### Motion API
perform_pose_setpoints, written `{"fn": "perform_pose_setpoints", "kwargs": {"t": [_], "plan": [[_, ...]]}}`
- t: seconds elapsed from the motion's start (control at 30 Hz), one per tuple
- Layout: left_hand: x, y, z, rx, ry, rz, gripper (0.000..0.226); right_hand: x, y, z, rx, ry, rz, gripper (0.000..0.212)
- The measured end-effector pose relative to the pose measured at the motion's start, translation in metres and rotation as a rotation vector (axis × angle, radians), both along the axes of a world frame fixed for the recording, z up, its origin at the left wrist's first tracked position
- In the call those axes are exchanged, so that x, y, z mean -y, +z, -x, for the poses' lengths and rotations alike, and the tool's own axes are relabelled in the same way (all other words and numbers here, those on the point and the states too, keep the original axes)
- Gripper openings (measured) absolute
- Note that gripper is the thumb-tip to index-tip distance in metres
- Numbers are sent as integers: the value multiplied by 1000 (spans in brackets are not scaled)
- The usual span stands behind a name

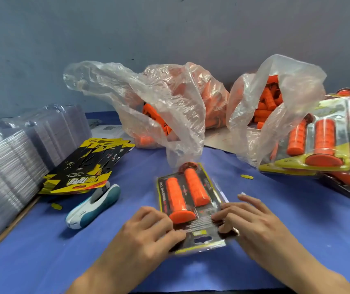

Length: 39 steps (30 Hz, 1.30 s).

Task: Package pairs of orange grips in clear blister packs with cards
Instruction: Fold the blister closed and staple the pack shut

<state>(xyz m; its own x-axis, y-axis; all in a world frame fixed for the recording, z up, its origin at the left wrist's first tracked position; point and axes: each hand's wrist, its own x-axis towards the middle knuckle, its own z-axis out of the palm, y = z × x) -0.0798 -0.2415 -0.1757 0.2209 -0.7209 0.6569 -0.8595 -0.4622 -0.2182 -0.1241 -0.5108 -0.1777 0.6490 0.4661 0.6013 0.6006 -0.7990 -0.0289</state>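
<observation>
A clear blister pack [203, 234] lies flat on the blue table in front of me, with two orange grips [185, 195] and a black and yellow card inside. My left hand [146, 232] grips its near left edge, fingers curled onto the plastic beside the flanged grip end. My right hand [252, 223] holds the near right edge, fingertips bent onto the pack. A stack of printed cards [87, 166] lies to the left. Stacks of unfilled clear blisters [10, 158] stand at the far left.
A white and teal stapler [94, 205] lies left of the pack. Two plastic bags of loose orange grips [266, 102] stand at the back. A pile of finished packs [314, 141] leans at the right. A grey wall closes the back.
</observation>
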Motion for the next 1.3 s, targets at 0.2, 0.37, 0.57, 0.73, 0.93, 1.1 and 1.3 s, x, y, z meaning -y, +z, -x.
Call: {"fn": "perform_pose_setpoints", "kwargs": {"t": [0.2, 0.37, 0.57, 0.73, 0.93, 1.1, 1.3], "plan": [[24, -6, 8, 62, 11, 35, 9, -21, -7, 10, 21, -28, 85, 14], [25, 1, 4, -34, -22, -12, 17, -21, 1, 7, 39, 13, 20, 27], [14, 7, -10, -171, -30, -81, 8, -4, 0, 3, -139, 102, -130, 24], [20, 13, -8, -122, -7, -89, 8, -8, 0, 10, -99, 15, -36, 14], [39, 7, -1, -55, -27, -107, 9, -26, -7, 12, 122, -126, -11, 22], [33, -3, -8, -116, 2, -61, 14, -8, -9, 4, 74, -142, 15, 27], [-1, -4, -24, -118, 175, -63, 21, 22, -1, 3, -68, -152, -32, 26]]}}
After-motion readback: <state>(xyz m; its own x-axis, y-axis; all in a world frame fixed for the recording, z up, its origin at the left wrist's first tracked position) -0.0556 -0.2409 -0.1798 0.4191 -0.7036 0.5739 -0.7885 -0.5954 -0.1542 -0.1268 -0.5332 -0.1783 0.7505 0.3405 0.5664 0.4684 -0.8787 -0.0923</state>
